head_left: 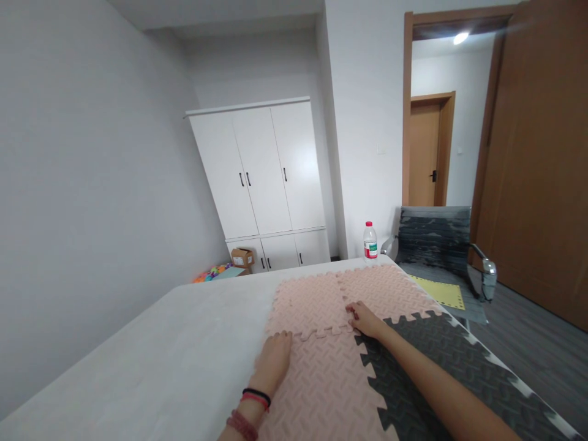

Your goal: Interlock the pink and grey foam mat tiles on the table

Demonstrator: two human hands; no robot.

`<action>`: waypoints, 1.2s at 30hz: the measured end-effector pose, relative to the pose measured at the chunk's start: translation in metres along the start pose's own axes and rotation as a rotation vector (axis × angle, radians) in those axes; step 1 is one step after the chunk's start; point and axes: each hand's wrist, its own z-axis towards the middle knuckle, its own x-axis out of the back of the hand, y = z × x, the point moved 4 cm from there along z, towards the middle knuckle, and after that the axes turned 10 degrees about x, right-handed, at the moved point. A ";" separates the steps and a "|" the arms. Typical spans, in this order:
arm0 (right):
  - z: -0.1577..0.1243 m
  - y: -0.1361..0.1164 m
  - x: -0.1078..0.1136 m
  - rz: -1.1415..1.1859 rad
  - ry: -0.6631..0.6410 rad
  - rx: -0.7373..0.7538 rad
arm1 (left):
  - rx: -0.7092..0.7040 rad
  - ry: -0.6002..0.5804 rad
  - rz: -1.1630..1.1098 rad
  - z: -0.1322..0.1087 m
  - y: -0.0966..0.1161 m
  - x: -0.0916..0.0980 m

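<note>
Pink foam mat tiles with jigsaw edges lie on the white surface: a near one (pixel 328 383), a far left one (pixel 307 300) and a far right one (pixel 383 288). A dark grey foam tile (pixel 436 346) lies at the right. My left hand (pixel 275 352) is at the left edge of the near pink tile, by its seam with the far left one; its fingers are bent together over the edge, tips hidden. Where the tiles meet, my right hand (pixel 364 318) touches the pink foam, fingers curved and a little apart.
The white tabletop (pixel 151 361) extends to the left. On its far edge stands a bottle with a red cap (pixel 370 242). Beyond the right edge is a dark chair (pixel 436 245) with a yellow sheet (pixel 441 293). A white cabinet (pixel 261 171) and a cardboard box (pixel 242 257) are behind.
</note>
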 end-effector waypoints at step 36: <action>-0.017 -0.073 0.008 -0.592 -0.210 0.065 | 0.143 -0.110 0.025 0.004 0.076 0.029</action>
